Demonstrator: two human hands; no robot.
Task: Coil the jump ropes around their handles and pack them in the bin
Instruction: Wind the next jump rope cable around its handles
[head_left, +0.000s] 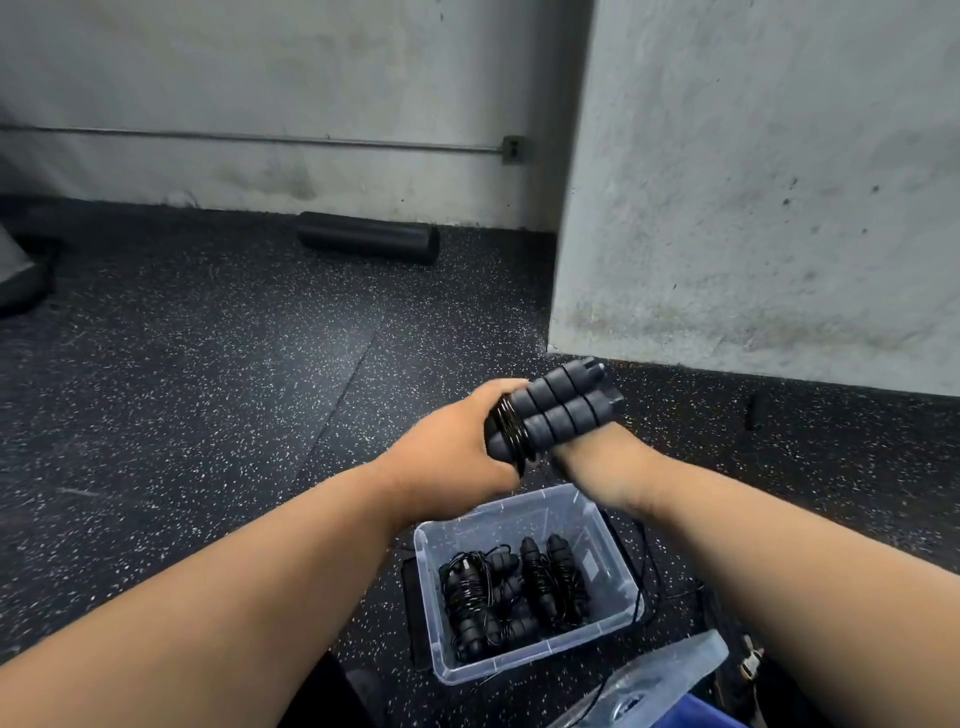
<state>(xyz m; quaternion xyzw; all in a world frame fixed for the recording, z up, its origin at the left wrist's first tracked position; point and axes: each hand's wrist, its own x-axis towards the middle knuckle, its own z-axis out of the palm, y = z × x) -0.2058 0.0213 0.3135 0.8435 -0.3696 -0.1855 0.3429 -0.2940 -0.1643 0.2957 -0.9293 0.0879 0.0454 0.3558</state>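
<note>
- Handles (558, 410) of a jump rope, two ribbed foam grips side by side, are being held above the bin, with black cord (511, 431) wound round their near end.
- Left hand (457, 447) is gripping the wound end, fingers curled round cord and handles.
- Right hand (597, 460) is lying under the handles; its fingers are hidden, so its grip cannot be told.
- Bin (621, 564), clear plastic, is sitting on the speckled floor (208, 364) below the hands, holding several coiled ropes (498, 592).
- Loose cord (647, 566) is trailing beside the bin's right wall.
- Clear lid (670, 670) is lying near the bin's right corner.
- Foam roller (369, 244) is lying against the far wall.
</note>
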